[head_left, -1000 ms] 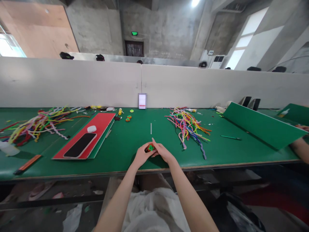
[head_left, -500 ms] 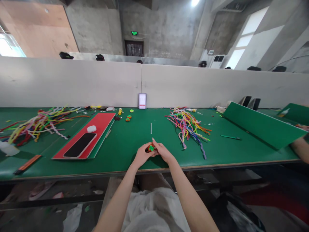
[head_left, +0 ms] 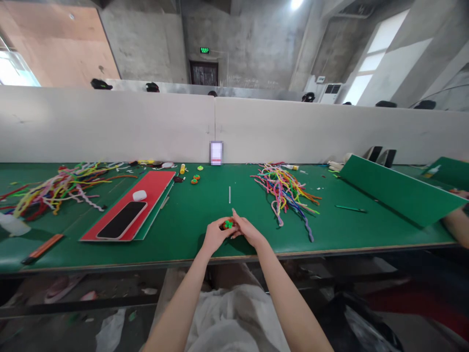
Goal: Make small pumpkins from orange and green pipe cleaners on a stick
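Close to the table's front edge, both hands meet around a small orange fruit-shaped craft piece with a green leafy top (head_left: 228, 224). My left hand (head_left: 214, 234) grips it from the left, fingers curled round its side. From the right, my right hand (head_left: 249, 231) pinches at it, one finger pointing up and away. Fingers cover much of the orange body. Ahead of the hands lies a thin pale strip (head_left: 229, 194). Farther off sit two similar orange pieces with green tops (head_left: 195, 180), beside a small yellow-green piece (head_left: 200, 167).
Fuzzy pipe cleaners (head_left: 284, 188) lie heaped to the right, with another heap (head_left: 69, 183) at left. A phone (head_left: 122, 220) and white case (head_left: 139, 195) rest on a red board (head_left: 154, 188). A green board (head_left: 399, 193) leans near another person's arm (head_left: 456, 225). A lit phone (head_left: 216, 153) stands against the partition.
The craft piece has turned slightly and shifted a little left between my fingers. Both hands stay in nearly the same place.
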### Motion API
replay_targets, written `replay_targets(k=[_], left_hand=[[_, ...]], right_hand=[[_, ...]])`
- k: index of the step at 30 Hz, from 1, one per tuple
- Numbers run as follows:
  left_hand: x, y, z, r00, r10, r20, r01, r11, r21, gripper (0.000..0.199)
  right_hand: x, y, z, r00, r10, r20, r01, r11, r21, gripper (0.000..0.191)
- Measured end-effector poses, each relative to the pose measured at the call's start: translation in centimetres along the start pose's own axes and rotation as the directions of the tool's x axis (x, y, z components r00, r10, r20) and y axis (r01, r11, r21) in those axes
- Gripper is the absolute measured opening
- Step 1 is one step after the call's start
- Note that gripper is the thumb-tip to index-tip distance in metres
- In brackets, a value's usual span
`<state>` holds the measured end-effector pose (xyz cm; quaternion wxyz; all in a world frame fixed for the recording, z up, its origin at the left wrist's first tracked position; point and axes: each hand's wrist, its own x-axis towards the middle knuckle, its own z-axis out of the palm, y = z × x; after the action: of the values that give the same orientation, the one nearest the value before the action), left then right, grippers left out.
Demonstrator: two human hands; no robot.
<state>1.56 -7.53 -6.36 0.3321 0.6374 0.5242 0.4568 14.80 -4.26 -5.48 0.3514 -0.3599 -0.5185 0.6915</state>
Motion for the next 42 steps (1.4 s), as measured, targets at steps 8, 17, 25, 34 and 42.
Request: replay_targets(k=[8, 17, 25, 34, 42], left_hand=[[-0.11, 0.45, 0.26, 1.0, 0.017, 0.016, -0.018, 1.0, 0.024, 0.045], [0.11, 0.0, 0.15, 1.0, 0.012, 0.026, -0.011, 0.999, -0.04, 0.044], [0.1, -0.19, 0.05, 0.999, 0.019, 0.04, -0.018, 0.999, -0.03, 0.042], [0.09, -0.24, 0.11, 1.0, 0.001, 0.028, 0.001, 0.999, -0.054, 0.041], [-0.02, 0.08, 0.31, 0.999, 0.021, 0.044, -0.019, 0.998, -0.059, 0.049]], right_hand=[[0.2, 0.41, -0.34, 1.0, -0.018, 0.017, 0.018, 1.0, -0.003, 0.04], [0.23, 0.44, -0.13, 0.999, -0.033, -0.01, 0.033, 0.999, -0.01, 0.042], [0.24, 0.51, -0.05, 0.999, -0.038, -0.008, 0.038, 0.999, -0.024, 0.042], [0.15, 0.34, 0.03, 0.999, -0.03, -0.03, 0.029, 0.999, -0.026, 0.046], [0.29, 0.42, 0.26, 0.991, -0.064, -0.119, 0.062, 0.998, -0.021, 0.043]])
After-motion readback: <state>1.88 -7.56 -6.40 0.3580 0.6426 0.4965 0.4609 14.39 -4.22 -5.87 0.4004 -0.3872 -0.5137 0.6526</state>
